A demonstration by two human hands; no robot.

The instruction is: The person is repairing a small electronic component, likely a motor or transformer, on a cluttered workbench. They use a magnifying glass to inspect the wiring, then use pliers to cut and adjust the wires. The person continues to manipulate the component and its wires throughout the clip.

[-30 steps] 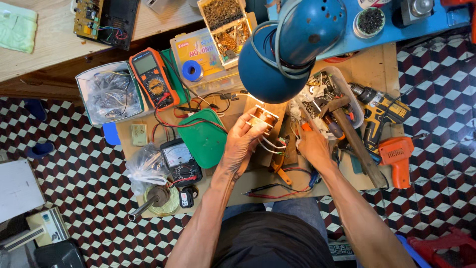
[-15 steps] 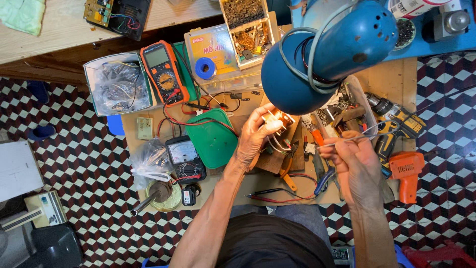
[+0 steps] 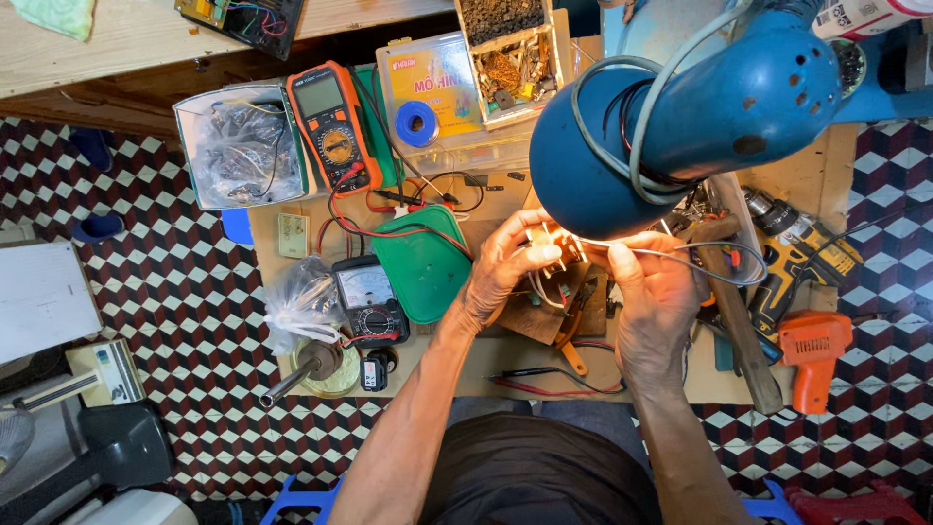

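Hands meet just right of the frame's centre, under the bright rim of a blue desk lamp (image 3: 680, 126) that hangs over the tabletop (image 3: 505, 360). The left hand (image 3: 505, 267) has its fingers curled shut on a small part with pale wires (image 3: 544, 243), though the lamp's glare and the fingers hide most of it, so its exact kind cannot be told. The right hand (image 3: 656, 292) is pinched closed on a thin grey wire (image 3: 700, 262), which runs from the fingertips toward the right and loops back up near the lamp. Both hands sit close together, almost touching, above a dark wooden block (image 3: 544, 316).

Left of the left hand lies a green case (image 3: 423, 262), touching a black analogue meter (image 3: 369, 301). Above them, in the upper left of the frame, an orange multimeter (image 3: 330, 126) rests beside a clear box of tangled wire (image 3: 243, 146). A roll of blue tape (image 3: 418, 123) lies on a clear plastic box at top centre. At the right edge sit a yellow cordless drill (image 3: 802, 253) and, below it, an orange tool (image 3: 812, 350). A hammer's wooden handle (image 3: 743, 331) lies between them and the right hand.
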